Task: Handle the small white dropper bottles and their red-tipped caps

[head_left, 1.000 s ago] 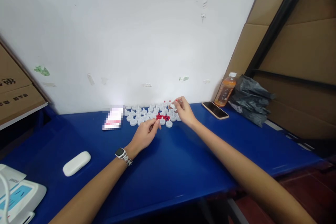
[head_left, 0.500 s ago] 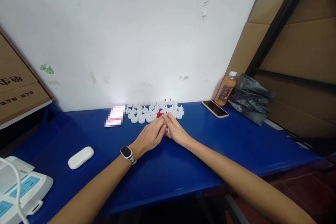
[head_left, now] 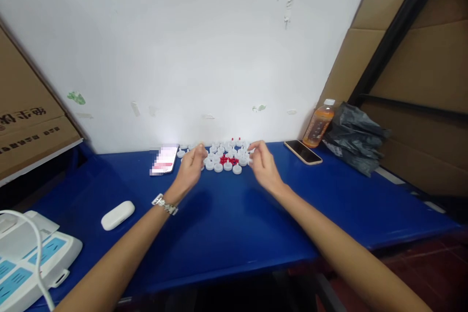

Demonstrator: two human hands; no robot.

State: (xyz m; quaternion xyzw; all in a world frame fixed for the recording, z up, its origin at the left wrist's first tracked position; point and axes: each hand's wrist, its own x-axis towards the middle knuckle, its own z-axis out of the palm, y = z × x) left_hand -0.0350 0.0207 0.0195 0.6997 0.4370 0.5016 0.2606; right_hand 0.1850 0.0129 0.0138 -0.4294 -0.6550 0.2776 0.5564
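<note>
Many white plastic caps with short spouts [head_left: 218, 167] stand grouped on the table by the wall. Among them lies a pile of small red tips [head_left: 229, 160], and two caps at the back carry red tips on their spouts. My left hand [head_left: 190, 165] is over the group's left side, fingers curled in and closed; whatever may be between the fingertips is hidden. At the right edge of the group, my right hand [head_left: 263, 163] has bent fingers held apart, close to the outer caps. A metal-banded watch [head_left: 164, 204] is on my left wrist.
The blue table [head_left: 226, 234] meets a white wall. A lit phone [head_left: 166, 161] and white earbud case [head_left: 118, 215] lie left, near a power strip [head_left: 47, 263]. Rightward are a dark-screened phone [head_left: 303, 151], a drink bottle [head_left: 319, 124] and a black plastic bag [head_left: 356, 139].
My hands were together in front of the caps around a whitish piece; now they are apart, one on each side. More red tips and front caps show between them. The view has shifted slightly.
</note>
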